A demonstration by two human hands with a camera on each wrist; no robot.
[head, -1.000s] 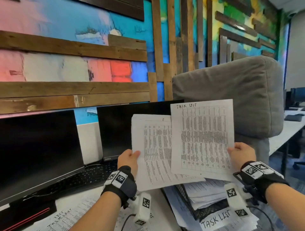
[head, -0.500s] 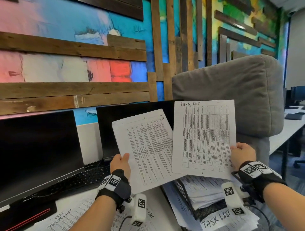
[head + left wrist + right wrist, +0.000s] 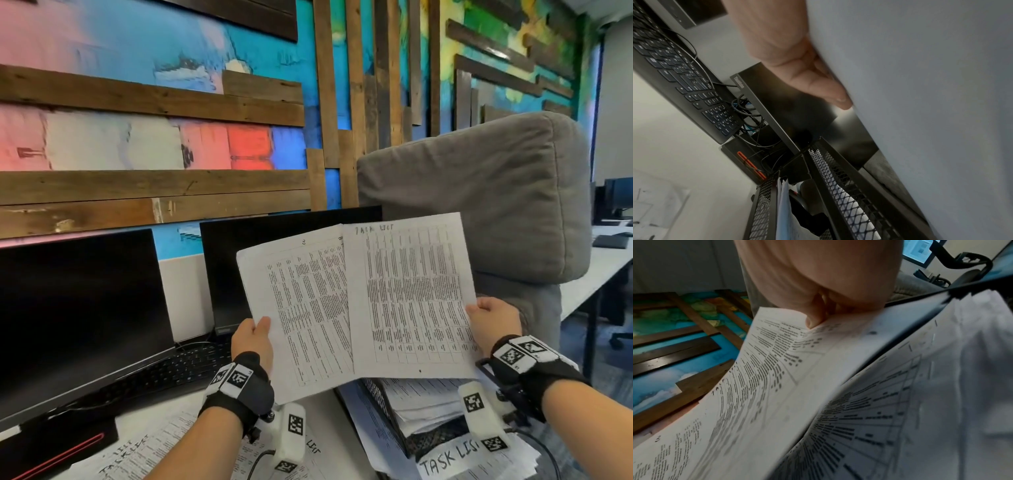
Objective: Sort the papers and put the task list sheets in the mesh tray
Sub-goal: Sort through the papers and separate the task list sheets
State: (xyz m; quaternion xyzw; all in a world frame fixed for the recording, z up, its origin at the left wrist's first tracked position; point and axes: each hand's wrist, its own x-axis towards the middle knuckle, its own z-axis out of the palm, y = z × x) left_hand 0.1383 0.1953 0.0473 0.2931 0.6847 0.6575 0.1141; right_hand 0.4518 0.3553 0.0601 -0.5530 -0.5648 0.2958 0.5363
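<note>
Both hands raised at centre frame, one sheet each. Right hand (image 3: pixel 491 327) pinches the task list sheet (image 3: pixel 407 301) at its lower right edge, thumb on the printed face; header reads "TASK LIST". Left hand (image 3: pixel 253 346) pinches the second sheet (image 3: pixel 301 315) at its lower left edge. The sheets overlap at centre. Mesh tray (image 3: pixel 380 397) sits below at lower right on the desk (image 3: pixel 325 428), already holding papers. Judgement: single sheets, light and floppy; an edge grip suffices but lets the sheet droop, so support it when lowering.
</note>
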